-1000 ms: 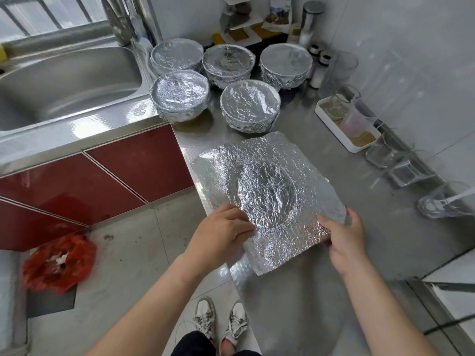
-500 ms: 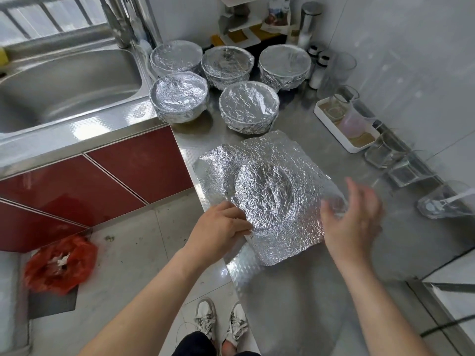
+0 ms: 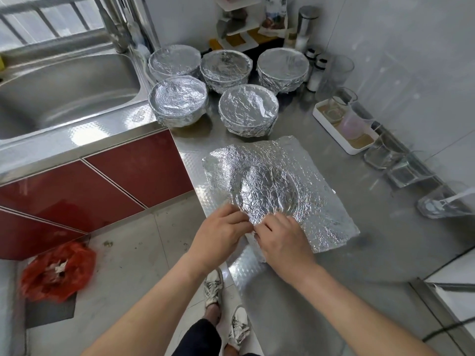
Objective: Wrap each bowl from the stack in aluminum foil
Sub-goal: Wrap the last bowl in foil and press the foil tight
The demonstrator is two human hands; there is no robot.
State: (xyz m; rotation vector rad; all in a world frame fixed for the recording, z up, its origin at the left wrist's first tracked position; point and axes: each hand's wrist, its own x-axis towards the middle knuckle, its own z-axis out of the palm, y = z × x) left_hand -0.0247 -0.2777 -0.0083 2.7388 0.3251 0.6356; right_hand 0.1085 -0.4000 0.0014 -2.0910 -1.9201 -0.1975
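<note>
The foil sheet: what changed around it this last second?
The right hand released the foil sheet at its right corner and moved left beside the left hand; both now grip its near edge. The left hand, sheet and five wrapped bowls stayed put.

Brushed stainless-steel bench (image 3: 385, 240). Left end: deep stainless-steel sink (image 3: 64, 93), tall steel faucet (image 3: 113, 29) at its back. Right edge: white rectangular plastic tray (image 3: 334, 133) holding clear cups, with a row of clear glass tumblers (image 3: 380, 155) nearer along the same edge. Back right corner: two black-capped white shakers (image 3: 314, 78). Below: glossy red cabinet doors (image 3: 102, 181); crumpled red plastic bag (image 3: 56, 272) on grey tiled floor (image 3: 133, 265).
</note>
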